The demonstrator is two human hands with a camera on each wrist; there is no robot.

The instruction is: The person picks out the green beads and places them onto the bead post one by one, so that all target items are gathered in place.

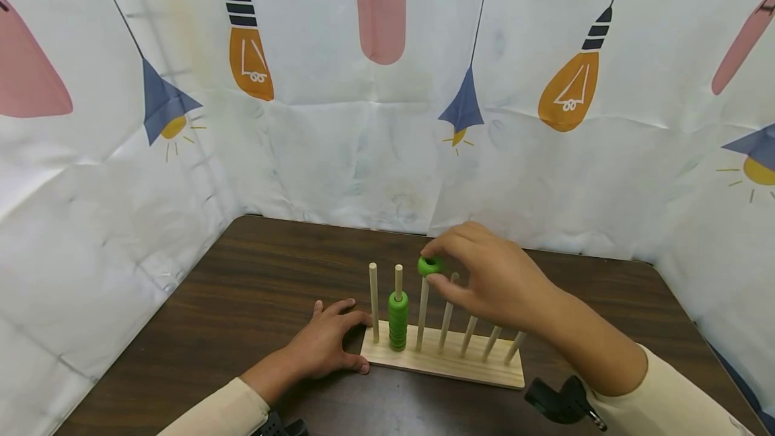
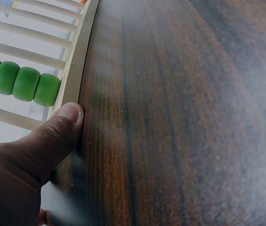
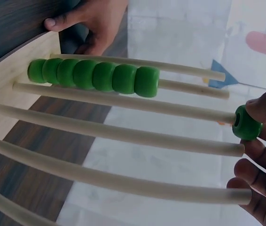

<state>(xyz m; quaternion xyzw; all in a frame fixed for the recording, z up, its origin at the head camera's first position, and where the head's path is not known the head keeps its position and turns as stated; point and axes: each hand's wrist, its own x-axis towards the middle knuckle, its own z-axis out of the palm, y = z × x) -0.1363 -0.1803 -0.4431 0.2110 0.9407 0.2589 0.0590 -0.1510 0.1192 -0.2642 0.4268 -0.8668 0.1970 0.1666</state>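
A pale wooden peg board [image 1: 445,363] stands on the table with several upright pegs in a row. Its second peg from the left carries a stack of green beads [image 1: 397,323]. My left hand [image 1: 323,343] grips the board's left end, the thumb [image 2: 60,129] along the front edge in the left wrist view. Between thumb and fingers, my right hand [image 1: 499,281] pinches a single green bead [image 3: 248,126]. That bead is right at the tip of the third peg [image 3: 180,109], its hole facing the peg end. The other pegs in view hold no beads.
The dark wood-grain table [image 1: 242,288] runs out to rounded far corners. Behind and beside it hangs a white sheet [image 1: 333,153] printed with lamps and bulbs. A black device [image 1: 560,401] sits at my right sleeve.
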